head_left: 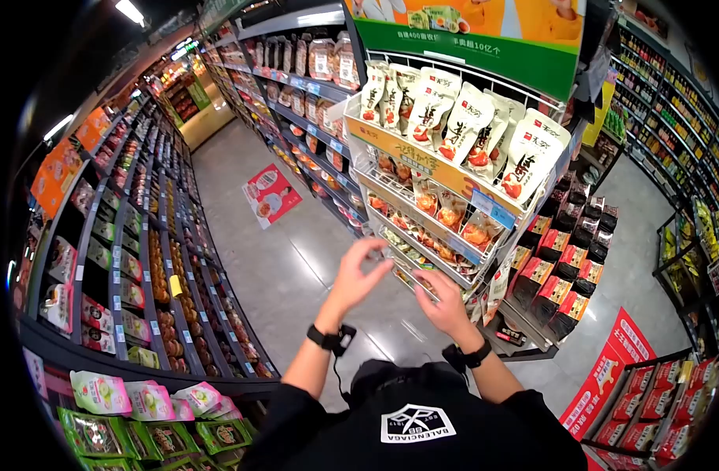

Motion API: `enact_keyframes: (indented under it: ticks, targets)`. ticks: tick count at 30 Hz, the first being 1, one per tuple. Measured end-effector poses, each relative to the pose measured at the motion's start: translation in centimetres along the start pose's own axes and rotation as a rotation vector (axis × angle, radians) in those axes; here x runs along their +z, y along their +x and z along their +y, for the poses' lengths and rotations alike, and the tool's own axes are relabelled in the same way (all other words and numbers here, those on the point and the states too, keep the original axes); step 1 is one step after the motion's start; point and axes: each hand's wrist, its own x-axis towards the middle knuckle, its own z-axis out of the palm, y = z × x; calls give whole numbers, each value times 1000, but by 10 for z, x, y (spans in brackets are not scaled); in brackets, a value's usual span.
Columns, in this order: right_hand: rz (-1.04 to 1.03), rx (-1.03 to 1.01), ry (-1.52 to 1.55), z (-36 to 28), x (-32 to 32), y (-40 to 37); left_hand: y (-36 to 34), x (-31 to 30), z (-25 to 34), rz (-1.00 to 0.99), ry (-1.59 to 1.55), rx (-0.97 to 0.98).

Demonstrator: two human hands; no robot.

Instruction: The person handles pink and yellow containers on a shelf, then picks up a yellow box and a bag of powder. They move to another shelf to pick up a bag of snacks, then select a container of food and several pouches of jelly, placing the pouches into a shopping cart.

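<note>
My left hand (358, 276) is held out over the aisle with its thumb and fingers apart in a curve. Its fingertips overlap the lower left edge of a wire display rack (354, 125) in this view. My right hand (446, 304) is lower and to the right, by the front of the rack's bottom tier, with its thumb and index finger apart. Nothing shows in either hand. White snack pouches (464, 122) stand upright on the rack's top tier. Clear-fronted food packs (451, 212) fill the tier below. Each wrist wears a black band.
Black-and-red packages (553, 282) are stacked right of the rack. A long shelf of packaged goods (163, 275) lines the left side. Green bags (96, 433) lie at front left, and red packs (642, 404) at front right. A red floor sign (271, 196) lies in the aisle.
</note>
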Motion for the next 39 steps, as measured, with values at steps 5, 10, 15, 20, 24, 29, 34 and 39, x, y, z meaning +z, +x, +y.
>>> enact_keyframes:
  ticks: [5, 10, 15, 20, 24, 29, 34, 39]
  targets:
    - [191, -279, -299, -1, -12, 76, 116, 9, -10, -59, 243, 246]
    - [367, -151, -583, 9, -8, 109, 172, 29, -38, -85, 566, 208]
    - [454, 92, -1077, 20, 14, 123, 190, 41, -62, -235, 358, 95]
    - [487, 115, -1252, 28, 20, 132, 200, 37, -67, -295, 142, -72]
    - [550, 204, -1216, 28, 25, 135, 215, 29, -67, -187, -116, 54]
    - [567, 307, -1213, 28, 30, 135, 231, 28, -106, -261, -75, 305]
    - [634, 504, -1047, 30, 30, 136, 225, 32, -108, -189, 122, 376]
    - [654, 528, -1022, 30, 28, 135, 224, 28, -101, -281, 86, 223]
